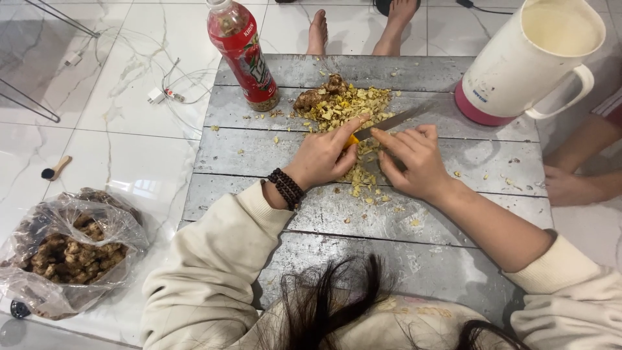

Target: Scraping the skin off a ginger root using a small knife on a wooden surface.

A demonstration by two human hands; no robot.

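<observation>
Right in the middle sits the biggest thing, a low grey counter (414,259) made of wood boards, and every place below is told from it. On its far right corner stands a cream jug (518,61) with a pink base and a side handle. Off its left edge, down on the white floor (97,142), lies a clear plastic bag (65,253) full of brown lumpy roots. On its far left part stands a red bottle (243,55) with a white cap. Between the bottle and the jug, on the far half of the counter, is a pile of chopped yellow bits (346,107) with a brown root piece (317,96) at its left end.

Near the counter's middle, the left hand (324,155) curls shut around the orange handle of a knife (389,122), with one finger stretched along the top. The thin blade points toward the jug. Just beside it, the right hand (418,162) rests on the boards with its fingers pressed together, touching the yellow bits under the blade. I cannot tell if it pinches a piece.

Past the counter's right edge is another person's hand (570,188). Beyond the far edge are two bare feet (389,26). A small brush (55,170) lies on the floor, well to the left.
</observation>
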